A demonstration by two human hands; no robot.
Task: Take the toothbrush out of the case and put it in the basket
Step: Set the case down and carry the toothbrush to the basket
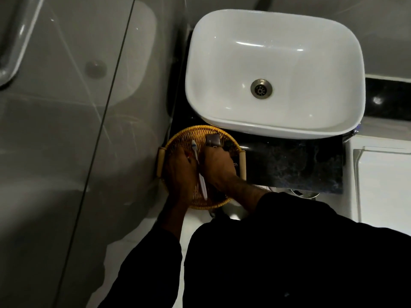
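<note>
— What's the layout from where you sit?

— I'm looking down at a white sink [275, 72] on a dark counter [295, 165], and just in front of it, at the counter's left end, a round wicker basket [189, 132]. Both hands are over the basket.

— And the toothbrush?

— The toothbrush [199, 168] runs between the two hands, over the basket's weave. Its long axis goes near to far, head at the far end, tilted slightly left, handle tip towards me.

— Which hand has it?

— I judge the left hand [180, 170]: its fingers are curled and pressed against the handle from the left. Whether it's a true pinch, I cannot tell.

— The right?

— The right hand [219, 167] sits just right of the brush, fingers closed on a dark case [213, 140] that pokes out beyond them, open end away from me.

— So the move?

— I'd lower the left hand and release; the brush already lies above the basket.
</note>
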